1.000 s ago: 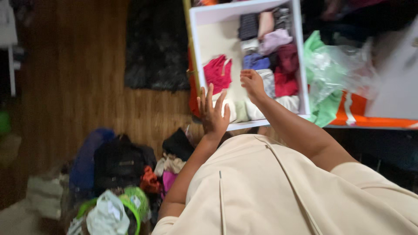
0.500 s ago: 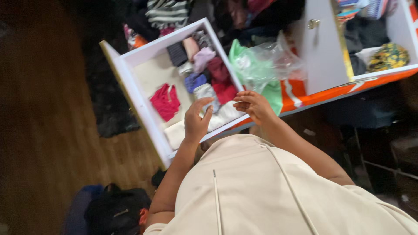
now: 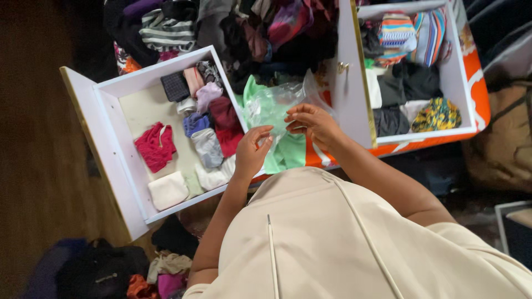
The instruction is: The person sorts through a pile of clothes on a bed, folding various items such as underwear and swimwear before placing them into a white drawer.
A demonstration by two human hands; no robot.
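The fingers point(image 3: 265, 134) of the left hand point(image 3: 252, 152) are a little apart and curled, and their tips touch the clear plastic bag point(image 3: 271, 108). The fingers point(image 3: 293, 117) of the right hand point(image 3: 313, 124) are bent close together and pinch the edge of the same bag. I cannot tell how tight the pinch is. Both hands are up in front of the chest, with the arms reaching out from a cream top point(image 3: 354, 243).

The plastic bag lies on a green cloth point(image 3: 288, 152), between two white drawers.

The left drawer point(image 3: 108, 160) is pulled out and sits tilted. In it are small folded clothes: a red piece point(image 3: 155, 147) alone near the middle, a cream piece point(image 3: 168, 190) by the front wall, and a row of blue, grey, dark red, pink and black ones along one side.

The right drawer point(image 3: 354, 83) holds a striped cloth point(image 3: 396, 33), dark clothes point(image 3: 413, 83) and a yellow and green patterned piece point(image 3: 438, 115).

A heap of clothes point(image 3: 233, 27) is behind the drawers. More clothes and a black bag point(image 3: 100, 271) lie on the brown wood floor point(image 3: 39, 138).
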